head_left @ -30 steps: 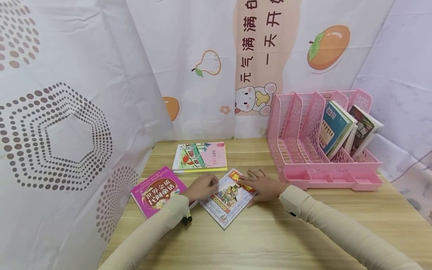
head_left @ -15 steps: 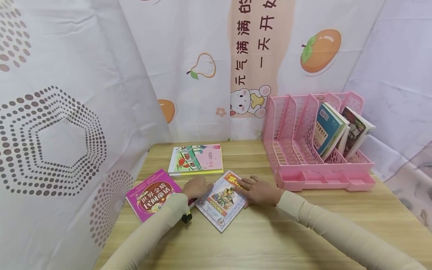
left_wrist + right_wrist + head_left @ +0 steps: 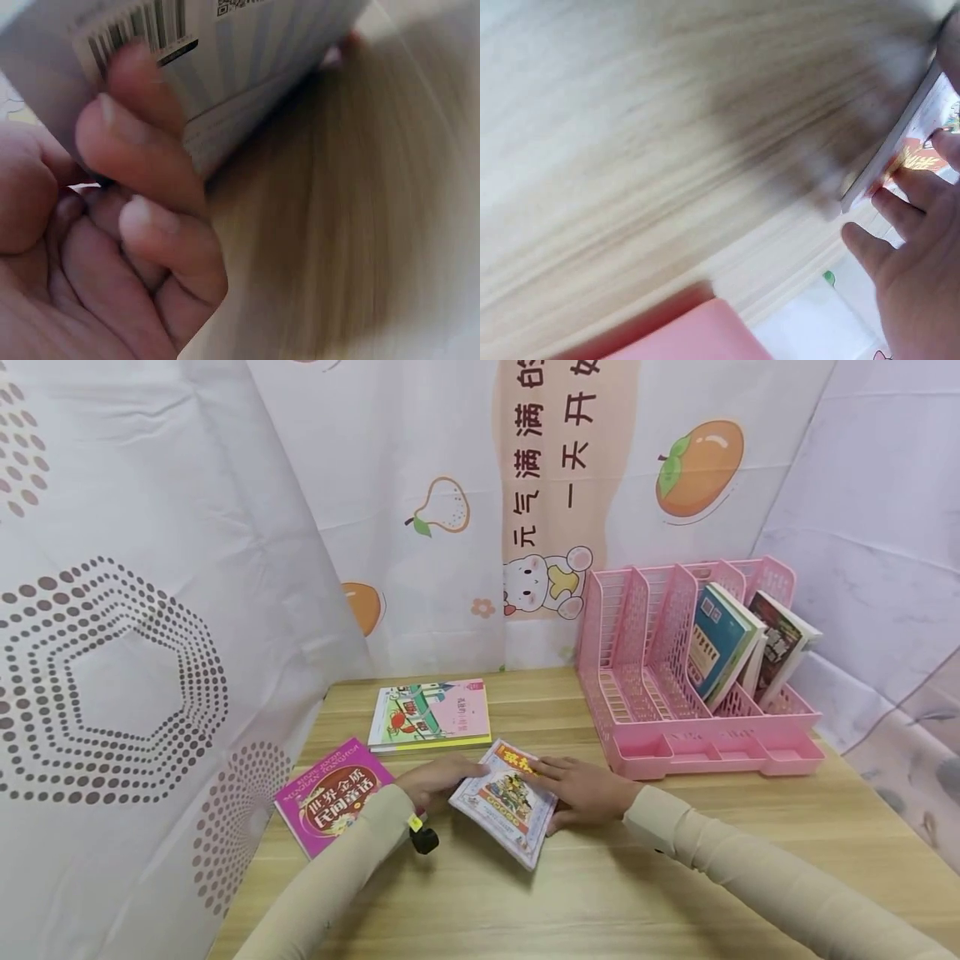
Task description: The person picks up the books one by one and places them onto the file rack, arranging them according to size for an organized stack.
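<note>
A small book (image 3: 504, 799) with a light cover, a red-and-yellow title and a cartoon group is tilted, its left side raised off the table. My left hand (image 3: 433, 779) grips that left side, and in the left wrist view its curled fingers (image 3: 161, 161) lie against the back cover by the barcode. On the book's right part rests my right hand (image 3: 588, 789), fingers spread over the cover and thumb near the edge. The right wrist view catches those fingers (image 3: 904, 214) at the book's corner. A magenta book (image 3: 333, 793) lies flat left of my left hand.
Behind the hands lies a pink-and-green illustrated book (image 3: 431, 717) with a yellow edge, seemingly on another. At the back right stands a pink desk file rack (image 3: 705, 728); a blue book (image 3: 716, 643) and a dark-covered book (image 3: 776, 647) lean in its right compartments. Printed cloth walls (image 3: 420, 435) border the wooden table (image 3: 600, 902).
My left hand has gone from lying beside the small book to gripping its left side and lifting it. The book was flat before. My right hand stays on it.
</note>
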The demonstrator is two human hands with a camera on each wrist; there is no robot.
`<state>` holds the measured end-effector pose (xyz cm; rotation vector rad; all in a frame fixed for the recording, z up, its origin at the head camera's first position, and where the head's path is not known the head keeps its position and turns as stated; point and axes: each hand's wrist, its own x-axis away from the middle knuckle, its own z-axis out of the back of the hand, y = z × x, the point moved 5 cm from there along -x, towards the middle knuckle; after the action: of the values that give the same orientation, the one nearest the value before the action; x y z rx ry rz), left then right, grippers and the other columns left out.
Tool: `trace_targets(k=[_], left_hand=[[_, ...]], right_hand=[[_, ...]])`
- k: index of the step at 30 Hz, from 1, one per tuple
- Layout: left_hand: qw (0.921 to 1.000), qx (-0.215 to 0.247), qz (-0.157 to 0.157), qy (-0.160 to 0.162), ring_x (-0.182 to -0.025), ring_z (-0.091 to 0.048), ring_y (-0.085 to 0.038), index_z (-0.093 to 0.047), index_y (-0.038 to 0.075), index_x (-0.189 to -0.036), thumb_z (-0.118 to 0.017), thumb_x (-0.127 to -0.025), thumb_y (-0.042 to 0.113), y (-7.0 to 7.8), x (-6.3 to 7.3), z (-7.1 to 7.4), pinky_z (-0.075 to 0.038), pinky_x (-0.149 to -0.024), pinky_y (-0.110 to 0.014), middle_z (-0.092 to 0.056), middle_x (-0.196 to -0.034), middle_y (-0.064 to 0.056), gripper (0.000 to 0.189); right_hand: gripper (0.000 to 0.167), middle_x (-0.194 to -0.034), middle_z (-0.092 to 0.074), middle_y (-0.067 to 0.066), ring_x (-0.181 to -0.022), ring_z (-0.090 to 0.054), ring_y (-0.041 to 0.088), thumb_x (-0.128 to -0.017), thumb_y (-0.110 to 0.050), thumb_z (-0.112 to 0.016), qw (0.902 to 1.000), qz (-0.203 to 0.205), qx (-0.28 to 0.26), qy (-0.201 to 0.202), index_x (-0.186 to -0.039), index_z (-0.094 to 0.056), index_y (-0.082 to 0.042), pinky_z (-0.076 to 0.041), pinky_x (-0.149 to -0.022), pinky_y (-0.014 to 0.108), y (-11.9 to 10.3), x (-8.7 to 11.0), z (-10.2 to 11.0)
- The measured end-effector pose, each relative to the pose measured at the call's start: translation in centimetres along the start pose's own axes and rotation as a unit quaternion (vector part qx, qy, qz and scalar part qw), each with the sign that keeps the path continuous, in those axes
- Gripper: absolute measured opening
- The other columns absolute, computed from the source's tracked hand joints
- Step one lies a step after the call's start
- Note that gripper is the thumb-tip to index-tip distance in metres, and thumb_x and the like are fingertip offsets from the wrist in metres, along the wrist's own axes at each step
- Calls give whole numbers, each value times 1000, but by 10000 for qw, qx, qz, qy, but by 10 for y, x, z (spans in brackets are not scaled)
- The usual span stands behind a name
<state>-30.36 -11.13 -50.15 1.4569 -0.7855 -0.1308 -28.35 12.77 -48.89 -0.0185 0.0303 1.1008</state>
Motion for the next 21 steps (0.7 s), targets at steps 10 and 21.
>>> trace_targets(k=[10, 21], left_hand=[[9802, 1939, -221, 340, -69, -63, -7, -66, 1, -116, -56, -106, 27, 8, -2, -2, -44, -56, -17, -75, -91, -5, 30], [9852, 1411, -555, 793, -70, -55, -12, -65, 12, -97, -49, -109, 32, 8, -7, -2, -36, -57, -23, -63, -88, -3, 28]], right_hand=[[24, -96, -66, 10, -86, -60, 25, -84, -11, -79, 9776, -184, 1634, 1311, -104, -68, -2, -56, -74, 37, 7, -5, 16], [21, -92, -55, 3, -70, -60, 18, -84, 5, -69, 9787, -996, 56, 1795, -101, -61, -4, -54, -59, 32, 17, -2, 29]])
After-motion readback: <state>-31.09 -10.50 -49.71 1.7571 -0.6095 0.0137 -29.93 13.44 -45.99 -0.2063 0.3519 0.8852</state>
